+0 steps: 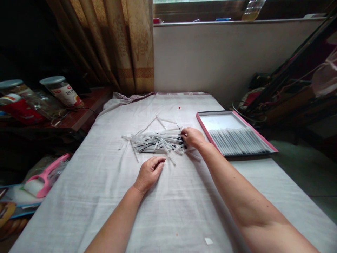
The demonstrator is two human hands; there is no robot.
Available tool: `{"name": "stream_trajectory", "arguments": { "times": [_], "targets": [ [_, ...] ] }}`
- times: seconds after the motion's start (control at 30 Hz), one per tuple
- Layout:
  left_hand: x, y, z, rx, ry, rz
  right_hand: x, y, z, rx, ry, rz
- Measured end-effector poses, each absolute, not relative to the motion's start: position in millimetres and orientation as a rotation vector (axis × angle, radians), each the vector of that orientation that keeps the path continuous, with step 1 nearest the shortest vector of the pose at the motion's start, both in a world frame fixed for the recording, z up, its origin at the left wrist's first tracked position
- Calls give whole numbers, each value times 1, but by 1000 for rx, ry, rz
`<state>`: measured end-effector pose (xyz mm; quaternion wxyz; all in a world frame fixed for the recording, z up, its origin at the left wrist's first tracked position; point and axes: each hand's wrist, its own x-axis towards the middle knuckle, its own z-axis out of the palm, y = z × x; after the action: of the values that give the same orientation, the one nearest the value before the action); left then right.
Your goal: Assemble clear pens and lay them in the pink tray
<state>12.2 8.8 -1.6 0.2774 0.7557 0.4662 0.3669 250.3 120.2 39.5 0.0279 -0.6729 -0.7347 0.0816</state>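
Observation:
A loose heap of thin clear tubes with black parts, looking like pen refills (154,142), lies on the cloth in front of me. At the heap's right end, my right hand (193,137) pinches the dark end of one refill among the others; its fingertips are partly hidden. My left hand (150,172) rests on the cloth just nearer than the heap, fingers curled together, with nothing seen sticking out of them. To the right stands a shallow pink-edged box (204,124), where many similar refills (239,140) lie side by side in a row.
A pale cloth (105,211) covers the table. A tiny red piece (179,107) lies behind the heap, and a white scrap (209,241) near the front. At left, a side table holds lidded jars (64,92); a pink-handled item (50,175) sits below. A curtain (131,45) hangs behind.

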Motion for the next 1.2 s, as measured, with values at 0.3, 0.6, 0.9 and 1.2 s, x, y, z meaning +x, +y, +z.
{"name": "stream_trajectory", "arguments": {
  "times": [0.3, 0.6, 0.9, 1.2],
  "targets": [
    [12, 6, -2, 2141, 1224, 1037, 260, 105, 38, -1979, -2179, 258],
    [12, 2, 12, 2630, 1461, 1227, 241, 39, 38, -1191, -1963, 891],
    [9, 4, -3, 2448, 1540, 1035, 260, 77, 32, -1496, -1795, 814],
    [9, 6, -4, 2298, 1559, 1000, 261, 133, 32, -2012, -2260, 272]
  ]
}}
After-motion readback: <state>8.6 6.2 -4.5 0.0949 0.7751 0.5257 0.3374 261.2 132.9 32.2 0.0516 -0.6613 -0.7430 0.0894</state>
